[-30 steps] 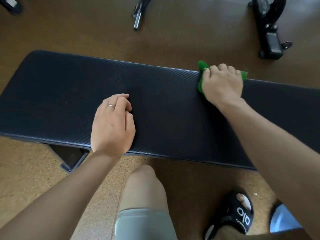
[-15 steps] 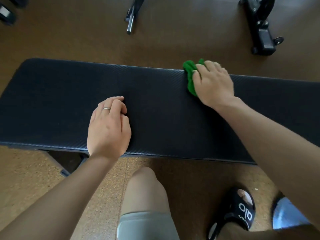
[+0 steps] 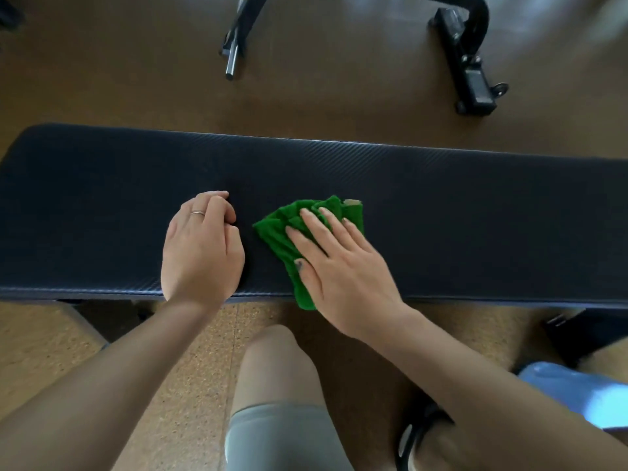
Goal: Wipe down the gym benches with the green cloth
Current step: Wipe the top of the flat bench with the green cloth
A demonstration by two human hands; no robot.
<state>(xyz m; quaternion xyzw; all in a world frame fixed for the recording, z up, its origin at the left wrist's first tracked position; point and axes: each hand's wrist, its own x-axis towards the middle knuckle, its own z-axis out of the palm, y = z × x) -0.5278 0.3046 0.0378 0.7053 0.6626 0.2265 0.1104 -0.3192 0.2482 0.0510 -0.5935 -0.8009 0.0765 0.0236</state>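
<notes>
A long black padded gym bench point(image 3: 475, 212) runs across the view from left to right. The green cloth point(image 3: 278, 229) lies crumpled on the pad near its front edge, one corner hanging over the edge. My right hand point(image 3: 339, 263) presses flat on the cloth with straight, spread fingers. My left hand point(image 3: 202, 253) rests on the pad just left of the cloth, its fingers curled under and holding nothing; a ring shows on one finger.
Brown floor lies beyond the bench, with a black metal frame and chrome bar end point(image 3: 232, 59) at the top middle and a black machine foot point(image 3: 472, 79) at the top right. My bare knee point(image 3: 272, 362) is just in front of the bench; a light blue object point(image 3: 577, 396) lies lower right.
My right hand has dragged the cloth from the bench's far edge toward the near edge and leftward, and its fingers have flattened out. My left hand has stayed in place.
</notes>
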